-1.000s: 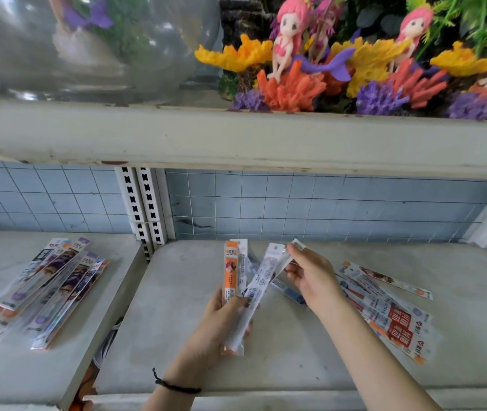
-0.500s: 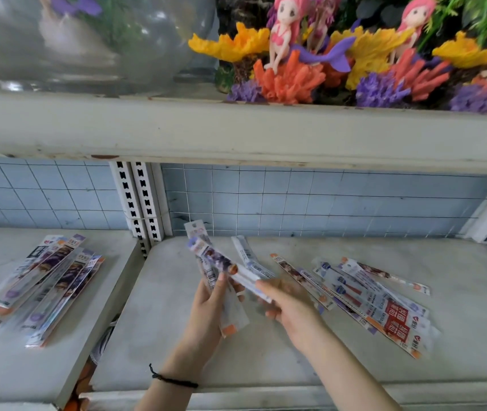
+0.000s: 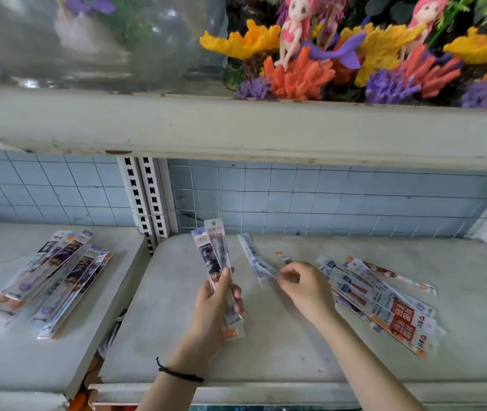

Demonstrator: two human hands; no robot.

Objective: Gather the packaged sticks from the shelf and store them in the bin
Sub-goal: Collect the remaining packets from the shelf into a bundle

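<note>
The left hand (image 3: 217,301) grips a bundle of packets (image 3: 214,256), now held upright just right of the shelf post (image 3: 147,203). The right hand (image 3: 304,287) has left the bundle and pinches a single packet (image 3: 255,259) lying on the shelf (image 3: 266,351). A loose pile (image 3: 384,307) lies farther right of the post.

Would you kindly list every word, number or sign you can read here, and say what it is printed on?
No text here can be read with certainty.
On the packets gripped by the left hand: header print, too blurred to read.
On the white packet pinched by the right hand: a barcode and small print, too small to read.
On the right pile: white characters on red squares, blurred.
On the left pile: label characters, blurred.
</note>
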